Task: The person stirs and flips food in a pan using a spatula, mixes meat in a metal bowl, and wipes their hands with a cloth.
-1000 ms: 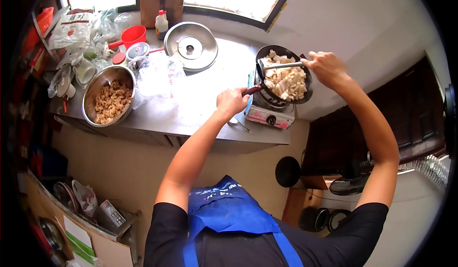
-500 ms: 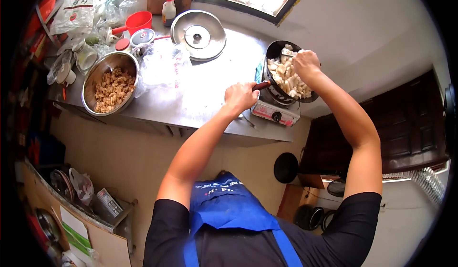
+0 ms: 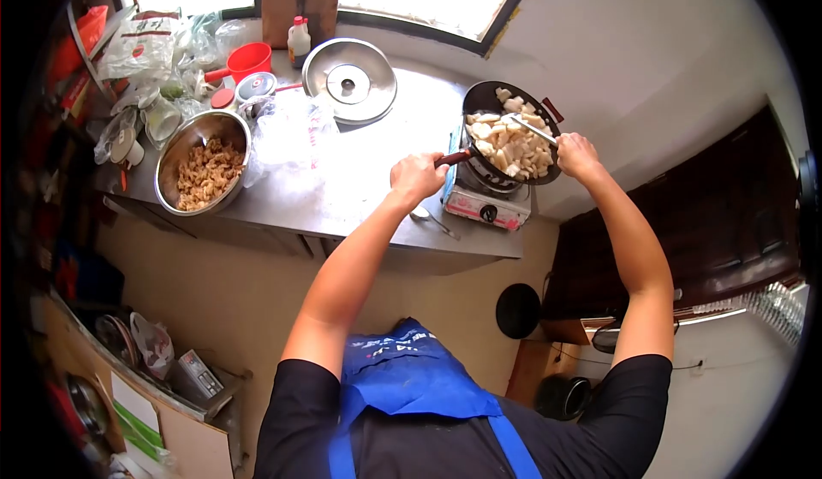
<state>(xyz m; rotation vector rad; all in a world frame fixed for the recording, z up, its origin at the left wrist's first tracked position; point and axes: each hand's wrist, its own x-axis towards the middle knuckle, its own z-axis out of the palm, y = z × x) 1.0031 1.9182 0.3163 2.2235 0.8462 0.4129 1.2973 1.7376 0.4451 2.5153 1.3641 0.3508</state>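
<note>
My left hand [image 3: 417, 177] is closed around the brown handle [image 3: 454, 158] of a dark wok [image 3: 477, 95]. The wok rests over a portable gas stove [image 3: 485, 208] and appears tilted. Pale, chunky food pieces [image 3: 516, 151] fill much of it. My right hand [image 3: 577, 154] is closed on a slim metal utensil [image 3: 535, 128], held at the wok's right rim. Its tip reaches over the food, and I cannot tell whether it is a spoon or a spatula. A short second handle [image 3: 553, 110] shows on the wok's far side.
Left on the steel counter [image 3: 360, 158] stands a metal bowl [image 3: 244, 158] of browned pieces [image 3: 208, 173]. Behind are plastic bags [image 3: 295, 128], a red dipper [image 3: 250, 59], a sauce bottle [image 3: 299, 42] and a steel lid [image 3: 377, 68]. A spoon [image 3: 421, 213] lies by the front edge.
My right hand has drawn back from over the food to the wok's right rim, exposing the utensil. The left hand keeps its grip on the handle. The view has shifted slightly.
</note>
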